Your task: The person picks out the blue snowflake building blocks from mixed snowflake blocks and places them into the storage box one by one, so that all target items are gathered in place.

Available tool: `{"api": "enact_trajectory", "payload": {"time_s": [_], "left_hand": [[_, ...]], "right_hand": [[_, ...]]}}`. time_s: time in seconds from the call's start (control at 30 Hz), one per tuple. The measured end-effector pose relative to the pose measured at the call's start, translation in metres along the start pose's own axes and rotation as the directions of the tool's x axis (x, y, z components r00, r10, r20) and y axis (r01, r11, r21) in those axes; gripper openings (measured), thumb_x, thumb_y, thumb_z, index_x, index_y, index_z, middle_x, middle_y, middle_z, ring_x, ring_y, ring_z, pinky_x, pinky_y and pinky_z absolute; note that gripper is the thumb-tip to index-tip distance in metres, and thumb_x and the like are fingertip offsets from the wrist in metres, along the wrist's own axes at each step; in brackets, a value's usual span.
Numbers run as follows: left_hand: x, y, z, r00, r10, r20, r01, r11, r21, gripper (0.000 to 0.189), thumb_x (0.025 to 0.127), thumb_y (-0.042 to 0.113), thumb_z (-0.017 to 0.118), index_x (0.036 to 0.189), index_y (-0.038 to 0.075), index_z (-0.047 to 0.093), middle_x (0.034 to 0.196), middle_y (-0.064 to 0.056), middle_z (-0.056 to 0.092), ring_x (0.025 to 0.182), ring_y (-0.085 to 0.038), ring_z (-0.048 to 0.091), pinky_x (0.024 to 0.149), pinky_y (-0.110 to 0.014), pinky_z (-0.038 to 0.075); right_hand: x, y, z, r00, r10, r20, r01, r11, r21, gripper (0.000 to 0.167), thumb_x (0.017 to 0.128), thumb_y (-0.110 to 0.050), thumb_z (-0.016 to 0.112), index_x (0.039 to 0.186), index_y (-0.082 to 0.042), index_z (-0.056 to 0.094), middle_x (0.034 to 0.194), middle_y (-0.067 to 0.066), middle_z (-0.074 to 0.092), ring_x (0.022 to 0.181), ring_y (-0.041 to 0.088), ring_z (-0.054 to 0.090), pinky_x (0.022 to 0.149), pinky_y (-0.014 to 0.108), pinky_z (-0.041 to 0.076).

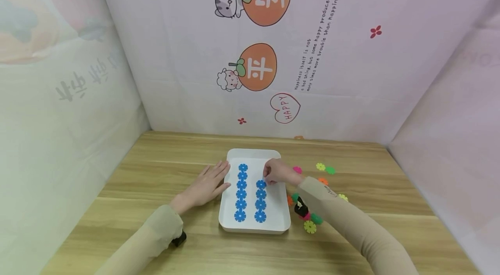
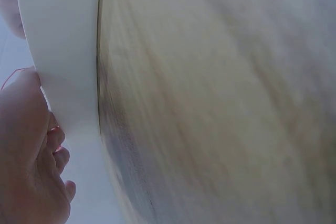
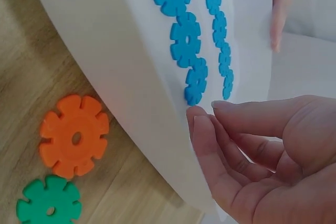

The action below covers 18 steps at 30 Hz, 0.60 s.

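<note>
A white tray [image 1: 254, 229] lies on the table with two lines of blue flower-shaped discs in it. The left line [image 1: 241, 194] is longer than the right line [image 1: 260, 204]. My left hand [image 1: 207, 184] rests with extended fingers against the tray's left side. Over the right part of the tray is my right hand [image 1: 279, 171]. In the right wrist view, its thumb and index fingertips come close together with a small gap, and nothing shows between them. They are beside the end blue disc [image 3: 196, 82] of the nearer line.
Right of the tray lie loose flower discs, among them an orange one [image 3: 74, 136], a green one [image 3: 50, 203] and a yellow one [image 1: 310, 227]. The right forearm passes over some. White printed cloth [image 1: 187, 71] stands behind the wooden table [image 1: 187, 145] and at both sides.
</note>
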<state>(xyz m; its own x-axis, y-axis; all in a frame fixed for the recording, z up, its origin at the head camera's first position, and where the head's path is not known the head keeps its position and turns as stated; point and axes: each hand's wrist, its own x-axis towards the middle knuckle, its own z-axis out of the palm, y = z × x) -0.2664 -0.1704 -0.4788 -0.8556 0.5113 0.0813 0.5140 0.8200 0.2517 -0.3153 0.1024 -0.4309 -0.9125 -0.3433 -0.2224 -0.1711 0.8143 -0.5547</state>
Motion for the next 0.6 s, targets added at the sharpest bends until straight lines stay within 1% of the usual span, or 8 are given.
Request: {"api": "enact_trajectory", "payload": {"time_s": [0.13, 0.27, 0.37, 0.5, 0.6], "left_hand": [[0.001, -0.002, 0.0, 1.0, -0.002, -0.001, 0.002, 1.0, 0.006, 0.068, 0.106, 0.049, 0.035, 0.159, 0.01, 0.018, 0.167, -0.01, 0.018, 0.155, -0.031, 0.017, 0.125, -0.059, 0.015], [0.002, -0.004, 0.001, 1.0, -0.004, 0.01, 0.004, 1.0, 0.005, 0.069, 0.106, 0.049, 0.036, 0.159, 0.01, 0.017, 0.167, -0.008, 0.016, 0.156, -0.03, 0.016, 0.125, -0.058, 0.014], [0.003, -0.006, 0.002, 1.0, -0.002, 0.013, 0.002, 1.0, 0.002, 0.069, 0.106, 0.05, 0.036, 0.159, 0.01, 0.018, 0.167, -0.009, 0.016, 0.156, -0.03, 0.015, 0.125, -0.059, 0.014], [0.003, -0.009, 0.004, 1.0, -0.005, 0.005, 0.005, 1.0, 0.0, 0.07, 0.105, 0.051, 0.037, 0.159, 0.01, 0.019, 0.167, -0.008, 0.016, 0.156, -0.029, 0.015, 0.124, -0.06, 0.014], [0.003, -0.01, 0.004, 1.0, -0.009, 0.0, 0.009, 1.0, -0.005, 0.071, 0.105, 0.052, 0.037, 0.159, 0.011, 0.019, 0.167, -0.008, 0.017, 0.156, -0.029, 0.016, 0.124, -0.061, 0.014]], "right_hand": [[-0.002, 0.0, -0.006, 1.0, -0.017, -0.003, 0.017, 0.999, 0.033, 0.006, 0.089, -0.003, 0.071, 0.087, -0.002, 0.066, 0.084, 0.008, 0.066, 0.071, 0.017, 0.064, 0.07, 0.026, 0.06], [-0.006, 0.003, -0.014, 0.999, -0.049, -0.005, 0.049, 0.995, 0.085, 0.005, 0.089, 0.0, 0.069, 0.088, 0.0, 0.064, 0.082, 0.01, 0.066, 0.072, 0.017, 0.066, 0.07, 0.028, 0.06], [-0.011, 0.007, -0.021, 0.998, -0.065, -0.007, 0.065, 0.991, 0.113, 0.005, 0.09, 0.0, 0.068, 0.091, 0.002, 0.064, 0.084, 0.012, 0.066, 0.074, 0.018, 0.067, 0.072, 0.03, 0.061], [-0.016, 0.016, -0.031, 0.997, -0.079, -0.021, 0.081, 0.983, 0.162, 0.005, 0.091, 0.001, 0.065, 0.095, 0.004, 0.063, 0.087, 0.014, 0.065, 0.077, 0.02, 0.068, 0.078, 0.038, 0.062], [-0.02, 0.027, -0.039, 0.992, -0.11, -0.054, 0.118, 0.977, 0.178, 0.005, 0.092, 0.001, 0.063, 0.094, 0.005, 0.063, 0.087, 0.015, 0.065, 0.077, 0.022, 0.067, 0.079, 0.044, 0.061]]}}
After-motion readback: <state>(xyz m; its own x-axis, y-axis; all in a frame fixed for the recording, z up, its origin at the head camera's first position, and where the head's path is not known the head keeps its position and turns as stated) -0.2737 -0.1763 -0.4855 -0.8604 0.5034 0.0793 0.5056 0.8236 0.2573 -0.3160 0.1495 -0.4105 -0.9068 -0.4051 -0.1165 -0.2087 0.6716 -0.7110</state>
